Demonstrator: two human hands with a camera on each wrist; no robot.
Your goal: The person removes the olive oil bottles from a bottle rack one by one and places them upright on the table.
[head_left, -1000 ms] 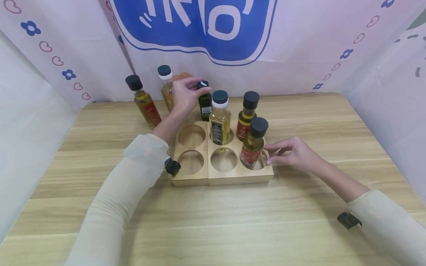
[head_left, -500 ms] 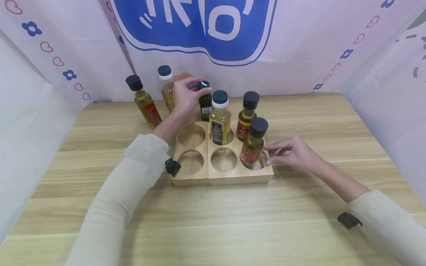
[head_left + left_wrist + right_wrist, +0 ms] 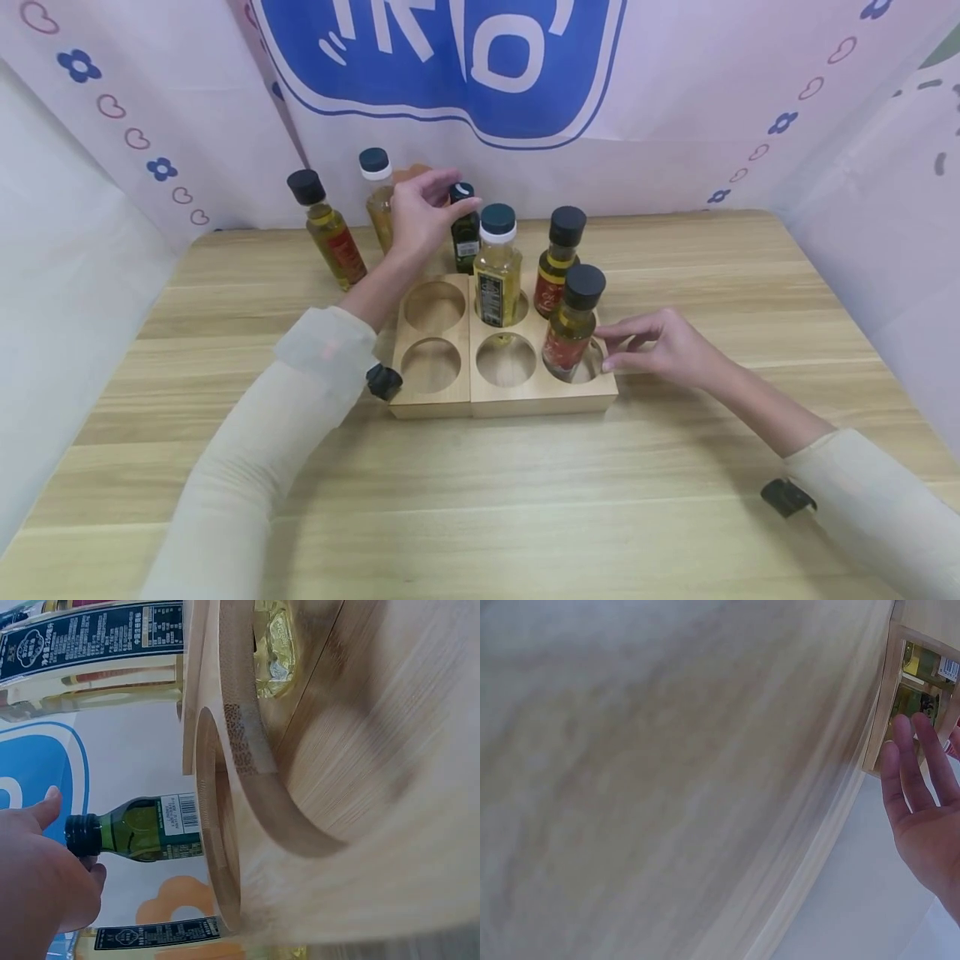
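My left hand (image 3: 423,212) reaches behind the wooden rack to a small dark green bottle (image 3: 466,242). In the left wrist view its black cap (image 3: 82,835) sits between my thumb and fingers, the thumb standing apart from it. My right hand (image 3: 663,348) rests its extended fingertips at the right end of the rack (image 3: 543,406), beside a red-labelled oil bottle (image 3: 567,337) tilted in the front right hole. Straight fingers (image 3: 909,769) also show in the right wrist view. A green-capped clear oil bottle (image 3: 497,283) and another red-labelled bottle (image 3: 550,287) occupy the back holes.
Behind the rack on the left stand a black-capped oil bottle (image 3: 335,242) and a green-capped clear bottle (image 3: 380,208), the latter partly hidden by my left hand. A printed backdrop (image 3: 645,167) closes off the table (image 3: 525,508) at the back.
The left sleeve has shifted slightly left and the left fingers stand a little looser around the green bottle's cap. The right hand and the rack keep their places; the head view shifts slightly.
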